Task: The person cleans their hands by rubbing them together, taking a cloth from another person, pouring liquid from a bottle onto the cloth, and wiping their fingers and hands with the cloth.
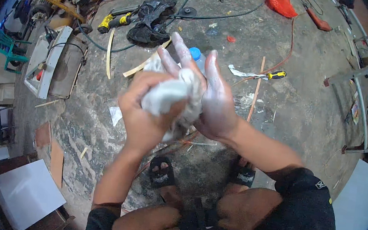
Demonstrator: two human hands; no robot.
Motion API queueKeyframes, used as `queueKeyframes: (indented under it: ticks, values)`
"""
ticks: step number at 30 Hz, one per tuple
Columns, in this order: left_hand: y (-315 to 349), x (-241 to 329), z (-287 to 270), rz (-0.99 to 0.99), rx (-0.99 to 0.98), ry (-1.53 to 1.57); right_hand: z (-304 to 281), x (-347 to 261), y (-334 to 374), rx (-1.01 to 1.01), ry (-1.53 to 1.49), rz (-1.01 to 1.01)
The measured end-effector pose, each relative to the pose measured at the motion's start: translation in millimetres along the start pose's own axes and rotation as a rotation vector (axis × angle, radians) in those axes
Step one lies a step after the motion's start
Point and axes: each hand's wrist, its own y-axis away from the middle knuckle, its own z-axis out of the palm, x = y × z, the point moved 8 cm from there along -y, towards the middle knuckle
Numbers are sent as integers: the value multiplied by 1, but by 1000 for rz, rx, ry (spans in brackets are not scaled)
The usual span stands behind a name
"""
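Observation:
My left hand is closed round a crumpled whitish cloth, blurred by motion. The cloth presses against my right hand, which is held up with its fingers stretched out and apart. White, powdery-looking residue coats the right fingers and palm. Both hands are above the concrete floor, in front of my sandalled feet. Just beyond them shows a blue cap on what looks like a clear bottle, mostly hidden by the right hand.
Black plastic bags and a yellow-black power tool lie beyond. A yellow-black screwdriver rests right of my hands, near a thin wood strip. Cables cross the floor. A machine stands far left, a metal frame right.

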Motion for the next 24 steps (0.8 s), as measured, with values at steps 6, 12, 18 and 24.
queueKeyframes:
  ticks: [6, 12, 18, 24]
  values:
    - [18, 42, 22, 196, -166, -13, -15, -13, -23, -76, 152, -47]
    - [-4, 52, 9, 322, -42, -85, 6, -5, -5, -104, 133, 3]
    - [-28, 50, -5, 383, 36, -221, 1, 13, 8, -65, 302, 54]
    - [-23, 29, -15, 263, 97, -115, 20, 10, 4, -103, 135, -4]
